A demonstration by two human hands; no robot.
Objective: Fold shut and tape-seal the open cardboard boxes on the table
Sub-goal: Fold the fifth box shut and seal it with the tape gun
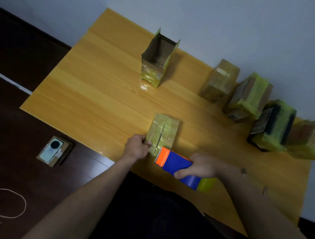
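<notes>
Left hand (137, 146) grips the near left edge of a small closed cardboard box wrapped in yellowish clear tape (163, 132), fingers curled round its side, thumb on the top face. Box lies flat on the orange-yellow wooden table (100, 97), near the front edge; a dark seam line runs down the middle of its top.

Right hand (199, 167) holds a blue tape dispenser with an orange front end (177, 165), fingers wrapped round the blue body, thumb underneath. A yellowish roll of tape (206, 184) shows at the dispenser's back. The orange end with its serrated edge sits right at the near end of the closed box, at the seam; touching or not, can't tell.

An open cardboard box with upright flaps (156, 58), lower part taped, stands further back on the table, well apart. Four tape-wrapped closed boxes (252, 102) sit in a row along the right side, blurred.

On the dark floor left of the table: a phone on a small cardboard box (52, 150), and a white cord (5, 204).
</notes>
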